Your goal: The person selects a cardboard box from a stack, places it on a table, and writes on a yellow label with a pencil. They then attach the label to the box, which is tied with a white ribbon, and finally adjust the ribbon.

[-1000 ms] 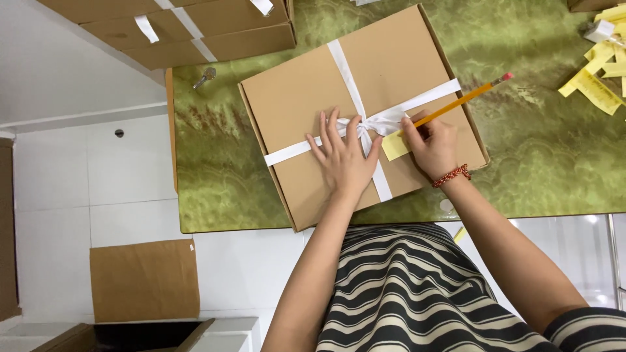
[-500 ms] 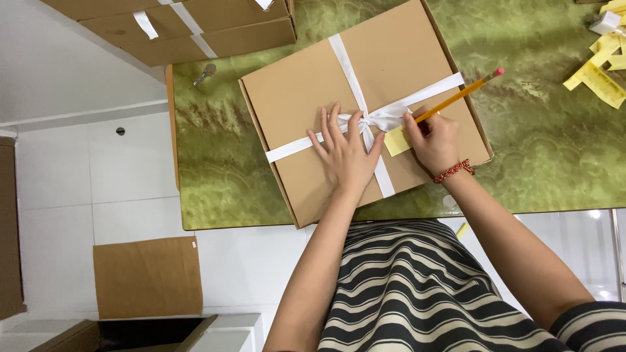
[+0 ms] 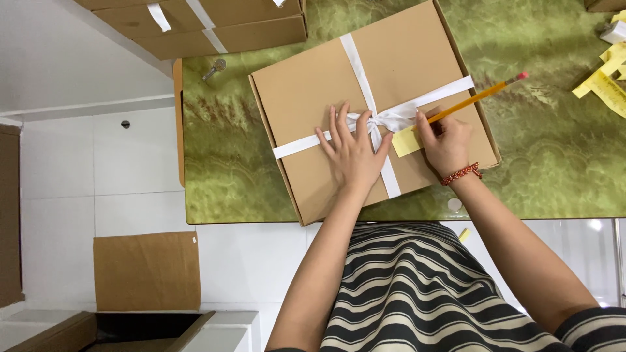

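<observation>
On the green tabletop (image 3: 222,169), near edge, centre: flat brown cardboard box (image 3: 326,85), lying slightly turned, one corner just over the near edge.
Ribbon: white ribbon (image 3: 355,58) crossed over the lid, tied in a bow (image 3: 385,120) near the middle.
Left hand (image 3: 352,153): flat on the lid, fingers spread, fingertips touching the bow from the near left; grip open, holds nothing.
Right hand (image 3: 447,140): grip closed around a yellow pencil (image 3: 482,96); pink eraser end points far right, tip down at the note.
Note: small yellow paper note (image 3: 405,141) on the lid, just right of the bow, partly tucked at the ribbon.
Wrist: red beaded bracelet (image 3: 462,173) on the right wrist.
Far left: stacked brown boxes (image 3: 248,32) with white ribbons, well apart from the hands.
Far right: loose yellow paper slips (image 3: 603,81) on the tabletop.
Floor, near left: flat cardboard sheet (image 3: 147,270) on white tiles.
</observation>
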